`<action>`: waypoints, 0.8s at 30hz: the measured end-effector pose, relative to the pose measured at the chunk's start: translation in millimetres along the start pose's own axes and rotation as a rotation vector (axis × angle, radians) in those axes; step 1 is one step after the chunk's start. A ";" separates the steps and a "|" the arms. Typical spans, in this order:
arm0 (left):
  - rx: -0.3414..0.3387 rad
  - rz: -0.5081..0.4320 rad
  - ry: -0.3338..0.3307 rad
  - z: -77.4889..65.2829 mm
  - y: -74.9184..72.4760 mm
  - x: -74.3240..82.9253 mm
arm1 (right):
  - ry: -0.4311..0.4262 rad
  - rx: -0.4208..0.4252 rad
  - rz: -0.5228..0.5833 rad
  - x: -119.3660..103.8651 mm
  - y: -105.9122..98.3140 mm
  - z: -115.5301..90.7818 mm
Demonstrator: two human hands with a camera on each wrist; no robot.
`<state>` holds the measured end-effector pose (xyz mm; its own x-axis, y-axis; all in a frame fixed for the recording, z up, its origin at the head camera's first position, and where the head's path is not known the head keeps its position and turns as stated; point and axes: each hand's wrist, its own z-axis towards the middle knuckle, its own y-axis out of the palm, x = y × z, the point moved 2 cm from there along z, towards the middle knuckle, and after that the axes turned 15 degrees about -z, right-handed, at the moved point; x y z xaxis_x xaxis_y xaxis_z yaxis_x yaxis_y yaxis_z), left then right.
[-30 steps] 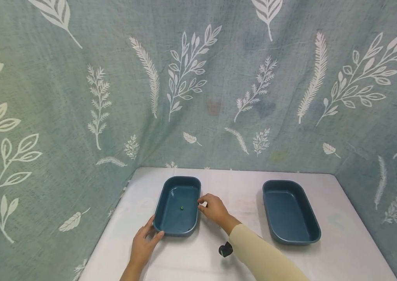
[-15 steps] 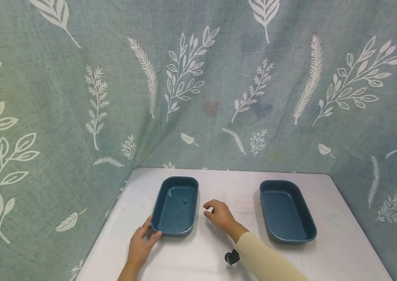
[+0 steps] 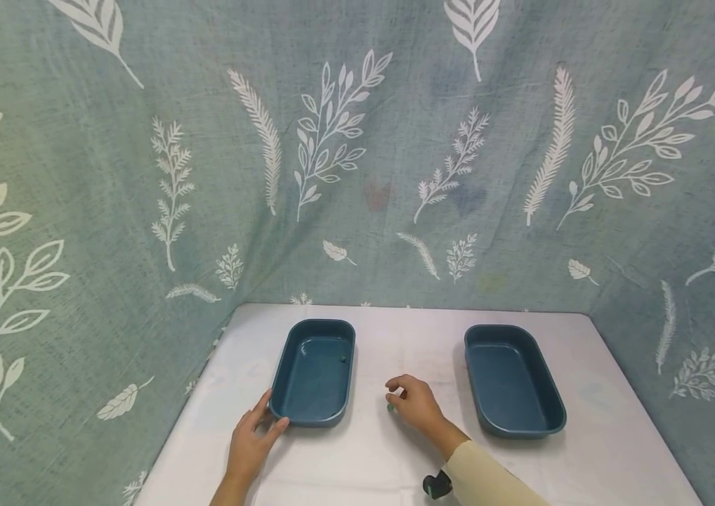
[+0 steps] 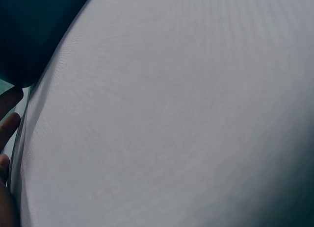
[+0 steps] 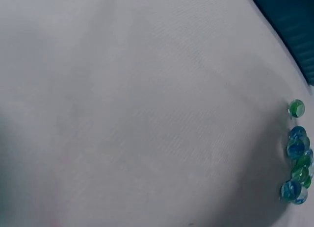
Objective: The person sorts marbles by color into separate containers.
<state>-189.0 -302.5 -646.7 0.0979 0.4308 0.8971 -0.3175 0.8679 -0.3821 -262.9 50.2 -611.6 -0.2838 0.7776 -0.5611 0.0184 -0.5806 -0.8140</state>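
Note:
My left hand point(image 3: 251, 439) rests at the near left corner of the left dark teal tray point(image 3: 275, 369), forefinger along its side and thumb at its front. Inside that tray, by the right wall, lies a small green marble point(image 3: 343, 359). To the right of the tray, my right hand point(image 3: 417, 406) hovers low over the white cloth, thumb and forefinger bent with a gap between them. Just below its thumb tip shows another green marble point(image 3: 390, 407). The right wrist view has a green glass marble point(image 5: 297, 108) beside a cluster of several blue and green marbles point(image 5: 300, 163).
A second teal tray point(image 3: 512, 383) stands on the right of the white-covered table point(image 3: 357, 464), with no marbles visible in it. Leaf-patterned green fabric point(image 3: 357, 176) hangs behind and on both sides. A black wrist camera point(image 3: 437, 485) sits under the right sleeve point(image 3: 490, 478).
My right hand has drawn back from the left tray's right rim, moving right and nearer to me. The marble inside has rolled toward the right wall. My left hand stays at the corner.

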 end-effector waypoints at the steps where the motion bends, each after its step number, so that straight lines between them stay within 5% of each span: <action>1: 0.001 -0.004 0.003 0.0 0.1 -0.1 | 0.013 0.001 0.002 2.0 0.0 -1.8; 11: 0.010 0.007 0.020 0.1 0.7 -0.8 | 0.019 0.053 0.007 17.0 5.9 -12.0; 24: 0.009 0.003 0.032 0.5 0.9 -1.1 | -0.045 0.066 -0.196 21.7 14.6 -12.7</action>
<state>-189.9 -302.3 -647.8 0.1271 0.4409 0.8885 -0.3263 0.8645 -0.3823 -256.6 61.6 -637.5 -0.3186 0.8664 -0.3845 -0.1034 -0.4350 -0.8945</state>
